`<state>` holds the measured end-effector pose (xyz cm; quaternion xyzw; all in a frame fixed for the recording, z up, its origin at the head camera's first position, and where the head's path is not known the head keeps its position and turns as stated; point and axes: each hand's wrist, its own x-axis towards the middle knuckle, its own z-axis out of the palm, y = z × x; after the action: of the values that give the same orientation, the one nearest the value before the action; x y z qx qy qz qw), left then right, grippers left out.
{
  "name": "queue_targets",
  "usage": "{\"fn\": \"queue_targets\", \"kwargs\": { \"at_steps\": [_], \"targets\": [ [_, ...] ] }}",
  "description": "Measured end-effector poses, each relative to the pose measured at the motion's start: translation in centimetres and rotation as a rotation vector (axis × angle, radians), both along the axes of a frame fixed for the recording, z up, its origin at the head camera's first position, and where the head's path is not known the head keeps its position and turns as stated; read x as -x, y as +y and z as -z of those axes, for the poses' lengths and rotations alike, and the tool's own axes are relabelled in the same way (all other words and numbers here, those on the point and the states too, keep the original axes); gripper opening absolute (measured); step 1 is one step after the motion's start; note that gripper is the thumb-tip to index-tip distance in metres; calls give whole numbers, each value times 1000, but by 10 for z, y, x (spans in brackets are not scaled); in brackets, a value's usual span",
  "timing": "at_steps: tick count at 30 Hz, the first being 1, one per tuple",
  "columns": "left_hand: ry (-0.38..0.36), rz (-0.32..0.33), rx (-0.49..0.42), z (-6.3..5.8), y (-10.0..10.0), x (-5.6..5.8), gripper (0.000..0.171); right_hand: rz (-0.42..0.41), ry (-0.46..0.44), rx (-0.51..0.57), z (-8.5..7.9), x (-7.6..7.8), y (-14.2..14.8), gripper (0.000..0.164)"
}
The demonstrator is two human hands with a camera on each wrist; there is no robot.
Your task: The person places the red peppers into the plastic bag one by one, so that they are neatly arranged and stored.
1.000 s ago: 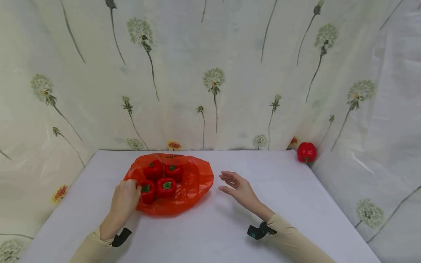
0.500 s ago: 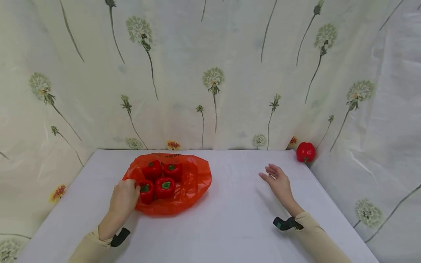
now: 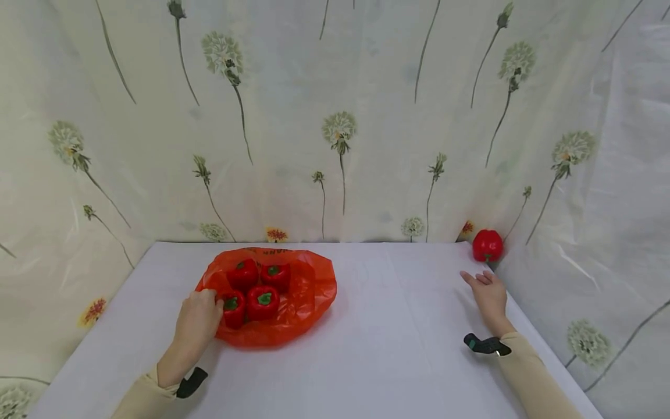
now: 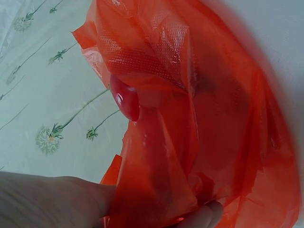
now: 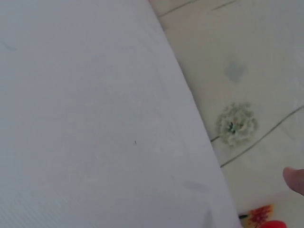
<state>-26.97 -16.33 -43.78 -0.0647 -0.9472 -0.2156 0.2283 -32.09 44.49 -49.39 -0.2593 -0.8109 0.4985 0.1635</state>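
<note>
At the left of the table lies an orange-red plastic bag (image 3: 309, 302), its mouth spread wide. Several red bell peppers (image 3: 263, 302) with green stems sit inside it. My left hand (image 3: 195, 322) pinches the bag's left rim; in the left wrist view its thumb and fingers (image 4: 202, 216) hold the bunched plastic. My right hand (image 3: 489, 297) is over the right side of the table, fingers loosely extended and holding nothing. Just beyond its fingertips, a single red bell pepper (image 3: 487, 245) stands at the far right corner. Only a fingertip (image 5: 295, 179) and a sliver of that pepper (image 5: 272, 224) show in the right wrist view.
The table has a white cover (image 3: 377, 349). Dandelion-printed curtains (image 3: 382, 145) hang along its back and both sides, close behind the lone pepper. A dark camera mount is worn on each wrist, below the hand.
My right hand has swept from beside the bag to the right, up close to the lone bell pepper. The left hand keeps its hold on the bag's rim.
</note>
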Motion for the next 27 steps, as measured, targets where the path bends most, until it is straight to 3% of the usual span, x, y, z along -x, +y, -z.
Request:
{"fn": "queue_targets", "kwargs": {
  "at_steps": [10,18,21,27],
  "targets": [
    [-13,-10,10,-1,1,-1,20,75,-36,60,1,15,30,98],
    [7,-19,18,-1,-1,0,19,141,-72,61,3,36,47,62],
    [19,-20,21,0,-1,0,19,133,-80,162,3,43,54,62],
    [27,-23,27,1,1,0,19,134,-48,488,1,53,67,63]
  ]
}}
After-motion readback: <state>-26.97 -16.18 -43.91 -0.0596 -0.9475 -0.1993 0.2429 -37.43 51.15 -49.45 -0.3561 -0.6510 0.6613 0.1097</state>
